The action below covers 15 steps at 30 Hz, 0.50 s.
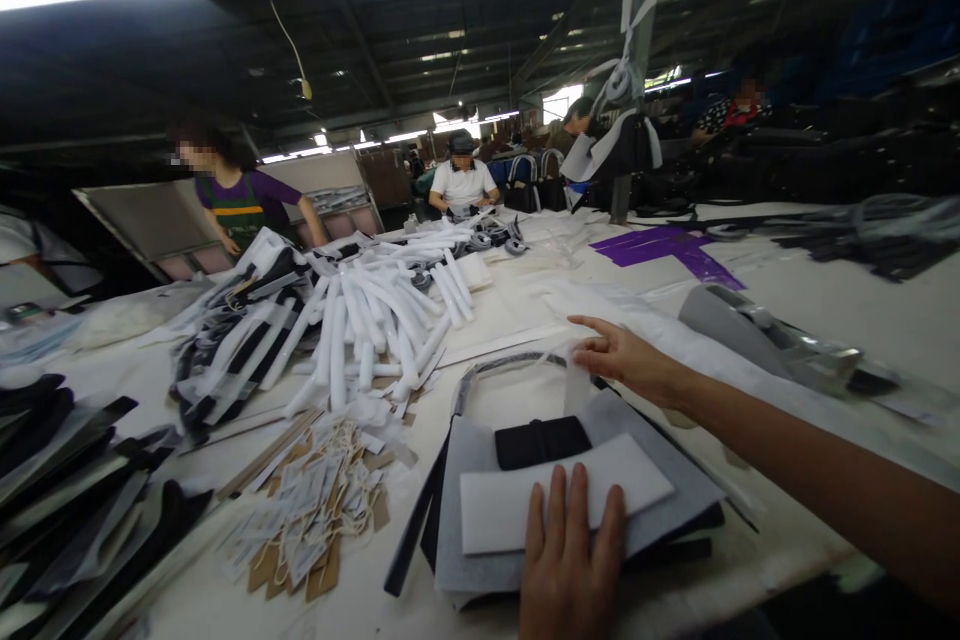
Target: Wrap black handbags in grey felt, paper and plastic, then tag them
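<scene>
A dark handbag (431, 520) lies in front of me, its wrapped handle (480, 370) curving away from me. Grey-white tissue paper (480, 575) covers most of its body. On top of the paper are a small black strap piece (541, 442) and a white foam sheet (487, 510). My left hand (571, 555) rests flat on the foam sheet, fingers spread. Near the right end of the handle, my right hand (626, 360) pinches a translucent strip (576, 390), with the index finger stretched out.
White foam tubes (367, 320) are heaped beyond a pile of corded tags (322, 510). Dark bag pieces (67, 490) lie at left, purple strips (652, 250) at the far right. A post (637, 70) stands behind. Several people, one in a white shirt (463, 182), are around the table.
</scene>
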Tool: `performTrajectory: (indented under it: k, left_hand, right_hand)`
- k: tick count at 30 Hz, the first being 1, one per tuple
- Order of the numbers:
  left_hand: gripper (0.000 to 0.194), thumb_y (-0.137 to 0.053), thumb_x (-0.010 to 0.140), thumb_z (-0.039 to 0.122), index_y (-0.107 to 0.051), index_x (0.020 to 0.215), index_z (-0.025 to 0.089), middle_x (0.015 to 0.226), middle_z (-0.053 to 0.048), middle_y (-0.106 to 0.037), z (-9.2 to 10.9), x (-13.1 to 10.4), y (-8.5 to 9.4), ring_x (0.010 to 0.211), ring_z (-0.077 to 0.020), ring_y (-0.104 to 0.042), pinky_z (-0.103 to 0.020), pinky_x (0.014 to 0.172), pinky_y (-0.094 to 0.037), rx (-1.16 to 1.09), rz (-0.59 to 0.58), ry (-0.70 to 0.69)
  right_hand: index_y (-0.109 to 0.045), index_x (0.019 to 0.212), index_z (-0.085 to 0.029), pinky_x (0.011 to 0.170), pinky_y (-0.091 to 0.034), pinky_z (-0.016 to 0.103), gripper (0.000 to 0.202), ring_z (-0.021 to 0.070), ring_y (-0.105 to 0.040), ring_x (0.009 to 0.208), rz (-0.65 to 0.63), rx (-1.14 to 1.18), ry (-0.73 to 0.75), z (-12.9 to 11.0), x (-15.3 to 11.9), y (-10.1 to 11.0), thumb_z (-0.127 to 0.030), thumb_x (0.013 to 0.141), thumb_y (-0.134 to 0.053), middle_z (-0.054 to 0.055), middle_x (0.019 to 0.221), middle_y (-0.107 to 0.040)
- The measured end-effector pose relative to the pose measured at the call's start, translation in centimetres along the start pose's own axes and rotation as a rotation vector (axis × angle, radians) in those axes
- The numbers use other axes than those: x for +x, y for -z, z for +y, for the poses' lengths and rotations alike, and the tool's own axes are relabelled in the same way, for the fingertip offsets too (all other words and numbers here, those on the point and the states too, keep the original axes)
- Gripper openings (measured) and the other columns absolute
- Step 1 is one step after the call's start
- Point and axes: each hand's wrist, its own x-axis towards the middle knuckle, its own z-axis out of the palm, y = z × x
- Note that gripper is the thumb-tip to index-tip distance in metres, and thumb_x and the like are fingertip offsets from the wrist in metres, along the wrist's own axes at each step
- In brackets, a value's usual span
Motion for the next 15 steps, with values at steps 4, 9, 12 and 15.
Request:
performTrajectory:
  k: [4,9,12,15]
  left_hand:
    - [0.039,-0.040,0.103,0.025,-0.060,0.135,0.031,0.135,-0.006,-0.065,-0.2,0.6,0.7,0.128,-0.0269,-0.058,-0.045,0.100,-0.053,0.006,-0.049,-0.020]
    - [0.041,-0.035,0.103,0.024,-0.057,0.139,0.028,0.137,-0.007,-0.063,-1.0,1.8,2.2,0.124,-0.0269,-0.061,-0.043,0.096,-0.056,0.047,-0.167,-0.113]
    - [0.044,-0.034,0.103,0.024,-0.052,0.143,0.026,0.142,-0.007,-0.059,-1.4,1.3,2.4,0.128,-0.0263,-0.058,-0.042,0.104,-0.052,0.035,-0.210,-0.130]
    - [0.051,-0.044,0.098,0.021,-0.043,0.149,0.029,0.145,-0.004,-0.056,-0.9,-0.1,0.7,0.134,-0.0245,-0.052,-0.043,0.117,-0.040,-0.047,-0.123,-0.053]
  right_hand:
    - [-0.032,0.154,-0.024,0.087,-0.055,0.033,0.092,0.0206,-0.068,0.091,-0.033,0.006,0.124,-1.1,-5.0,0.3,-0.043,0.078,-0.080,0.003,0.094,-0.074]
    - [-0.055,0.142,-0.027,0.101,-0.051,0.045,0.068,0.0299,-0.070,0.101,0.013,-0.378,0.193,0.9,-11.4,1.0,-0.046,0.081,-0.077,0.007,0.099,-0.076]
    - [-0.073,0.118,-0.031,0.109,-0.045,0.043,0.028,0.0281,-0.066,0.113,-0.112,-0.500,0.370,2.1,-13.6,1.5,-0.038,0.093,-0.065,0.006,0.111,-0.075]
    - [-0.071,0.120,-0.028,0.113,-0.039,0.038,0.027,0.0212,-0.065,0.117,-0.252,-0.566,0.565,2.1,-15.4,1.6,-0.027,0.098,-0.056,0.006,0.115,-0.074]
